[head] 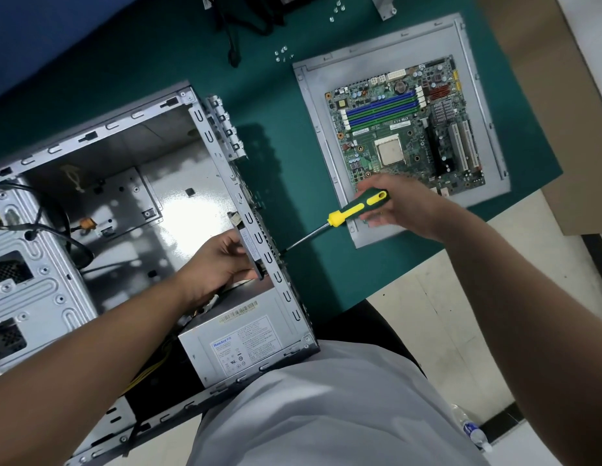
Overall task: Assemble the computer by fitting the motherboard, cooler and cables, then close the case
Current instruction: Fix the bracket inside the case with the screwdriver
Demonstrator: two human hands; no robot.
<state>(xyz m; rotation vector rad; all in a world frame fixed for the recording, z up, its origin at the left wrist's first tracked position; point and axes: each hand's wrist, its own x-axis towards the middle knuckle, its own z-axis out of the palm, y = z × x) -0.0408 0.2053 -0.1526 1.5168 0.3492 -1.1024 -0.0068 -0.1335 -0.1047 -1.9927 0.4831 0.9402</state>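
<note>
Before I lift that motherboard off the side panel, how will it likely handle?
The motherboard looks like a thin flat board, so probably light and fairly stiff, though it may flex. Its exposed sockets and small parts suggest it is fragile; grip the edges. Lying loose on the smooth grey side panel, it may slide if pushed.

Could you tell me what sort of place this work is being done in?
Probably a computer repair or assembly bench: an open computer case lies on a green work mat, a bare motherboard waits beside it, and loose screws are scattered nearby.
</note>
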